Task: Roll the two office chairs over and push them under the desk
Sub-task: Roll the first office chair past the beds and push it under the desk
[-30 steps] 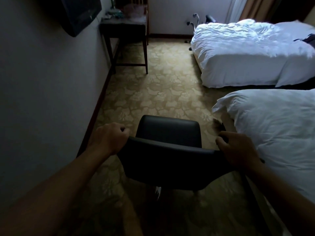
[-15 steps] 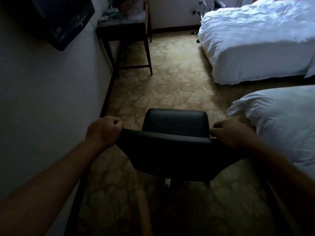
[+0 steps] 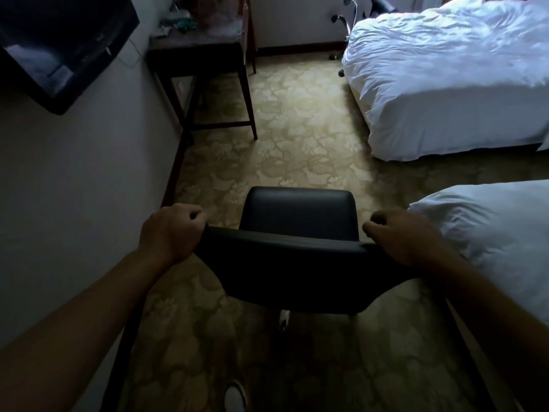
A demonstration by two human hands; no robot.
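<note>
Gripping the black office chair (image 3: pixel 297 233) by both backrest corners, left hand (image 3: pixel 170 231) and right hand (image 3: pixel 408 237) fingers clamped for steering; table (image 3: pixel 196 55) well ahead, second chair (image 3: pixel 353 10) farther off.

Desk (image 3: pixel 205 52) ahead left, beds (image 3: pixel 445 78) right

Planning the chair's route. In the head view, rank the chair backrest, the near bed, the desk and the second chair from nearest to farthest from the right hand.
1. Chair backrest: gripped by the right hand.
2. Near bed: just right of it.
3. Desk: ahead, along the left wall.
4. Second chair: farthest, behind the far bed.
</note>
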